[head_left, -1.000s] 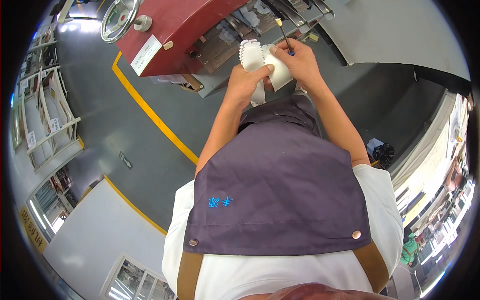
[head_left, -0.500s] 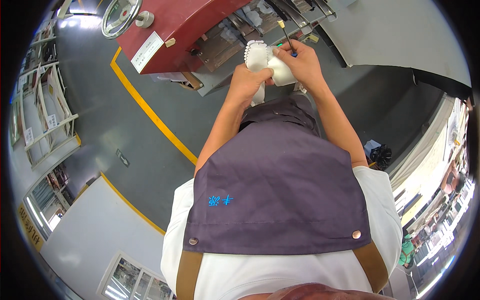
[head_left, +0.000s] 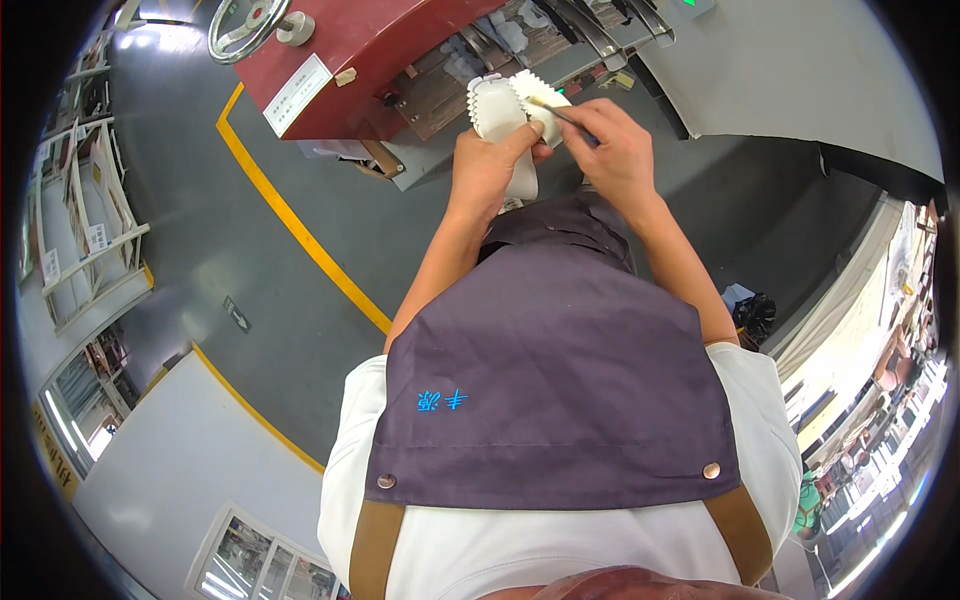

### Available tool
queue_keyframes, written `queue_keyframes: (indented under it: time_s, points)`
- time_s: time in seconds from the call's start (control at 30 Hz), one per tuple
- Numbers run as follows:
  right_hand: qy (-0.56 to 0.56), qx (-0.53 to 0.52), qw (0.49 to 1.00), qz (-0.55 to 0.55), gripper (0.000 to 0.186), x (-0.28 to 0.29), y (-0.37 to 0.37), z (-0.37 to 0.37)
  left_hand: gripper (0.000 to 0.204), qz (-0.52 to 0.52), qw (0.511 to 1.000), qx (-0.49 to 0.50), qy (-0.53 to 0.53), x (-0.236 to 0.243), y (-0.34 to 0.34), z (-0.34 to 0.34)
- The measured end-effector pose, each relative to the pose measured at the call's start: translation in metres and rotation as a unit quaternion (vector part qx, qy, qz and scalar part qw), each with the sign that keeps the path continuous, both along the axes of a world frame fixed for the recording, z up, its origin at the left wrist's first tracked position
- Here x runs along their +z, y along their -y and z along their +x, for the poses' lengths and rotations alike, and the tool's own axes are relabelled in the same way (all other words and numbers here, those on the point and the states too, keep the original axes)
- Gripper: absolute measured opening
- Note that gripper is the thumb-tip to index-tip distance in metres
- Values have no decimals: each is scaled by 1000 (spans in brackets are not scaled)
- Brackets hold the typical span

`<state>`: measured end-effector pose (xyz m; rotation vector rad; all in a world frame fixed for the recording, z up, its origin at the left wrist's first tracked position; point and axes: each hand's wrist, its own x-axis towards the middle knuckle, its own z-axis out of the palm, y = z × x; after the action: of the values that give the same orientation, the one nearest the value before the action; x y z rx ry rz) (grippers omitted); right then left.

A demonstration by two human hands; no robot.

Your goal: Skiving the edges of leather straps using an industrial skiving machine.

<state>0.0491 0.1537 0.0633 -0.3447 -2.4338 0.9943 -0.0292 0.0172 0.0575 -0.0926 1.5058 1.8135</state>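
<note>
My left hand point(head_left: 488, 168) is closed on white, flexible pieces with scalloped edges point(head_left: 492, 105), its thumb pressed across them and part of them hanging below. My right hand point(head_left: 612, 152) grips a slim tool point(head_left: 556, 110) with a pale yellow tip, tilted down to the left. The tip lies at the scalloped upper part of the right-hand white piece point(head_left: 532, 88). Both hands are above my dark apron, in front of the red machine.
The red machine point(head_left: 350, 40) has a chrome handwheel point(head_left: 240, 25) and metal fittings. A grey panel point(head_left: 780, 70) stands at right, above a black bag point(head_left: 757, 318). A white rack point(head_left: 95, 230) stands left, beyond a yellow floor line. Distant co-workers point(head_left: 895, 370) appear at the right rim.
The tool has swung from upright down onto the white piece, and my right hand has moved slightly right and lower. The white pieces have shifted and turned in my left hand.
</note>
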Motion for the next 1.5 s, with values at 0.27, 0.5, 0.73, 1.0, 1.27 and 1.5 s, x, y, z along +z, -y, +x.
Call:
queue_keyframes:
  time_s: [0.27,0.5,0.73,1.0,1.27,1.5]
  points:
    - [-13,14,999,42,15,1,5,0,19,22,994,0,-108,4,1,3]
    - [13,81,991,109,12,10,-2,-5,15,-8,992,-13,-123,3,3,2]
    - [17,89,995,50,10,6,-4,-12,17,2,996,16,-83,7,4,4]
    - [28,30,998,-52,11,10,-18,-8,19,-15,998,25,-52,7,5,1]
    - [36,41,998,-14,12,9,-4,-4,16,-25,988,-18,-149,1,2,3]
    - [26,32,999,5,11,9,0,-7,18,-22,984,-4,-178,-4,3,3]
